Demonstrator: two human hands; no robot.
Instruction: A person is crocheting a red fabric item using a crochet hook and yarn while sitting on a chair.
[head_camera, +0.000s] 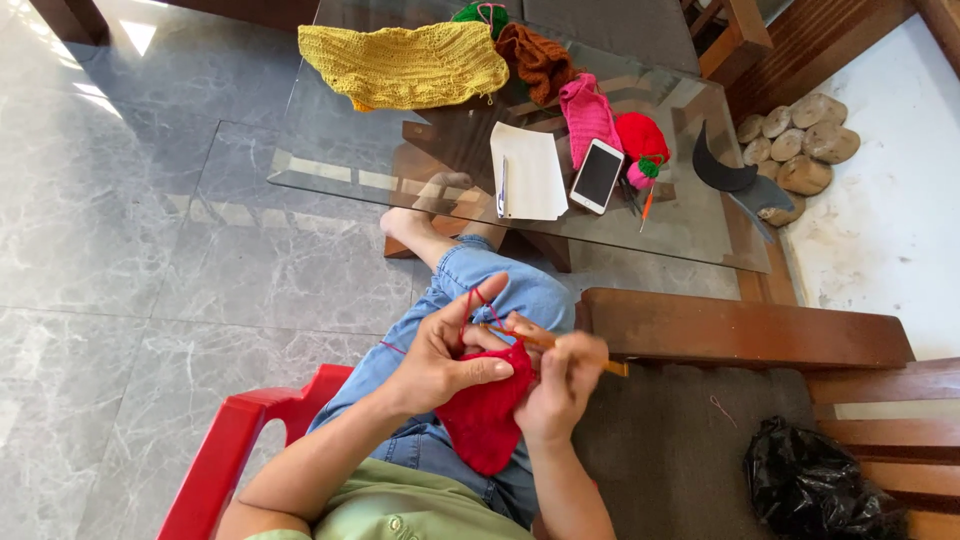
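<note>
A red crocheted piece (487, 412) hangs over my lap, above my blue jeans. My left hand (443, 350) pinches its upper edge between thumb and fingers, and red yarn (472, 300) loops over the raised index finger. My right hand (560, 385) grips a wooden crochet hook (560, 348), whose tip points left into the top of the red piece. The two hands are close together and nearly touching.
A glass table (330, 165) stands ahead with a yellow knit (405, 65), brown knit (537, 60), pink knit (588, 115), red knit (640, 135), paper with pen (528, 170) and a phone (597, 175). Red chair arm (235, 440) at left, wooden bench (740, 325) and black bag (810, 485) at right.
</note>
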